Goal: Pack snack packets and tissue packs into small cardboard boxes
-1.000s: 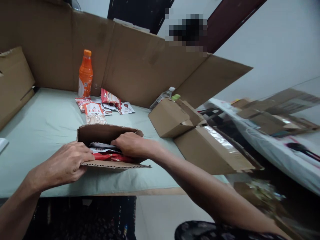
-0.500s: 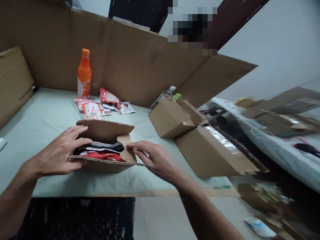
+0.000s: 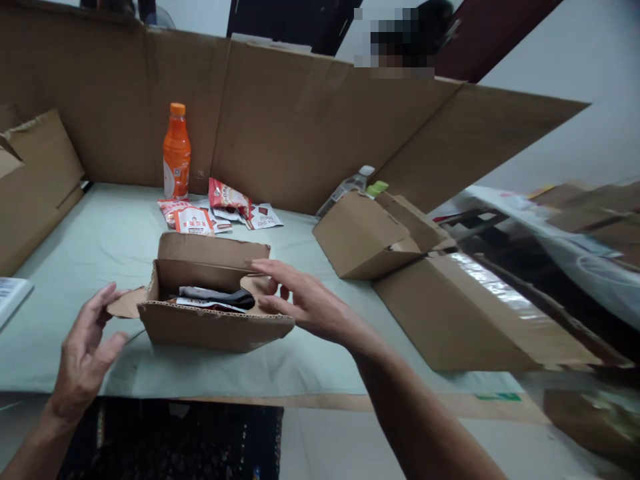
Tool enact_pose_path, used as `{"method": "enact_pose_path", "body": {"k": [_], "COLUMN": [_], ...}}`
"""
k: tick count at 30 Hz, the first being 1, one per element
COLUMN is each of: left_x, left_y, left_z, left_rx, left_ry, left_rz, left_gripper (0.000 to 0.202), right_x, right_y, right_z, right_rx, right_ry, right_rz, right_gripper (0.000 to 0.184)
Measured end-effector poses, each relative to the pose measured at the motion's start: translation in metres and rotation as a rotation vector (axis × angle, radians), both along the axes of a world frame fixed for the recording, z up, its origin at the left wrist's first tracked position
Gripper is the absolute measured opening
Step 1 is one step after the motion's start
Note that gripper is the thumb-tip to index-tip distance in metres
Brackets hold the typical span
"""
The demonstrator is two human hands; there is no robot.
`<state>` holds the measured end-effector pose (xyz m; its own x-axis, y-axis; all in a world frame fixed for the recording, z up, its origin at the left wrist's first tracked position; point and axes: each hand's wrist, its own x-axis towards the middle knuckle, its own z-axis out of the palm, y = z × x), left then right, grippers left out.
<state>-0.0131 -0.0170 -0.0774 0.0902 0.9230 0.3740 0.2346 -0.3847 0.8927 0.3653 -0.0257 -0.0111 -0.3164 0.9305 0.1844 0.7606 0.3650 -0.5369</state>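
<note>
A small cardboard box (image 3: 215, 331) stands on the pale green cloth with its top flaps up. Inside lie snack packets (image 3: 213, 297), one dark and one white among them; the rest of the contents is hidden. My left hand (image 3: 87, 347) is open beside the box, its fingertips at the left side flap (image 3: 127, 304), which sticks outward. At the other end, my right hand (image 3: 307, 300) has its fingers apart, thumb against the inward-leaning right flap (image 3: 256, 287) and index finger by the back flap's corner (image 3: 215, 249).
Behind the box are an orange drink bottle (image 3: 177, 152) and several snack packets (image 3: 227, 200). To the right stand larger cardboard boxes (image 3: 367, 233) with a clear bottle (image 3: 353, 183) behind. Tall cardboard panels (image 3: 290, 120) border the back. A person is beyond them.
My left hand has let go of the box's left side and moved left and down; the left flap now points outward. My right hand stays at the right flap. The view has shifted slightly.
</note>
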Motion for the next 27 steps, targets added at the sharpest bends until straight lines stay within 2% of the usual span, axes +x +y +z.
{"method": "enact_pose_path", "body": {"k": [1, 3, 7, 9, 11, 13, 15, 18, 21, 23, 25, 27], "left_x": [0.003, 0.013, 0.035, 0.041, 0.043, 0.042, 0.040, 0.043, 0.051, 0.056, 0.057, 0.056], "left_y": [-0.002, -0.005, 0.000, 0.006, 0.009, 0.008, 0.005, 0.001, 0.003, 0.008, 0.015, 0.022], "left_z": [-0.005, -0.005, 0.015, 0.023, 0.026, 0.026, 0.025, 0.029, 0.035, 0.038, 0.038, 0.035], "left_rx": [-0.036, -0.052, -0.010, -0.005, -0.004, 0.017, 0.046, 0.121, 0.251, 0.360, 0.443, 0.461], "left_ry": [-0.047, -0.100, -0.258, -0.328, -0.331, -0.276, -0.162, 0.116, 0.330, 0.411, 0.491, 0.554], "left_rz": [0.001, 0.054, 0.159, 0.115, 0.006, -0.118, -0.179, -0.101, 0.004, 0.059, 0.093, 0.044], "left_gripper": [0.061, 0.069, 0.068, 0.066, 0.063, 0.061, 0.065, 0.064, 0.057, 0.054, 0.051, 0.045], "right_x": [0.000, 0.002, 0.004, 0.004, 0.003, 0.002, 0.000, -0.002, -0.005, -0.005, -0.006, -0.005], "right_y": [0.001, 0.002, -0.001, -0.004, -0.007, -0.010, -0.011, -0.004, 0.005, 0.006, 0.000, -0.013], "right_z": [-0.001, -0.002, -0.002, -0.002, -0.002, -0.003, -0.003, -0.001, 0.003, 0.002, -0.004, -0.016], "right_rx": [-0.041, -0.109, -0.113, -0.096, -0.086, -0.077, -0.044, 0.135, 0.353, 0.311, 0.167, 0.092], "right_ry": [0.016, 0.044, 0.022, -0.001, -0.002, 0.037, 0.098, 0.173, 0.218, 0.219, 0.188, 0.157], "right_rz": [-0.021, -0.031, 0.015, 0.018, 0.011, -0.004, -0.045, -0.187, -0.292, -0.223, -0.055, 0.079], "right_gripper": [0.049, 0.059, 0.074, 0.074, 0.068, 0.057, 0.047, 0.037, 0.045, 0.042, 0.040, 0.045]}}
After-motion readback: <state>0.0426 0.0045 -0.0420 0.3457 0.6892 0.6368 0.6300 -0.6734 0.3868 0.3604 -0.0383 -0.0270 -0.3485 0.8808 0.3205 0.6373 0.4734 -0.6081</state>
